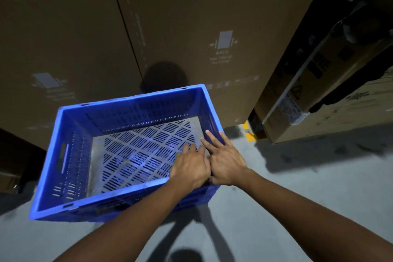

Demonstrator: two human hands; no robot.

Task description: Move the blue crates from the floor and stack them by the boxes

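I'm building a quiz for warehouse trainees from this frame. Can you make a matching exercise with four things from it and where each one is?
Things:
1. blue crate
2. left hand
3. right hand
4. tall cardboard boxes

Places:
A. fingers spread over the crate's right-hand wall
B. standing right behind the crate
C. reaching over the near rim into the crate, above its slotted bottom
D. in front of the boxes, open side up, nothing in it

Pairs: 1-D, 2-C, 3-A, 4-B
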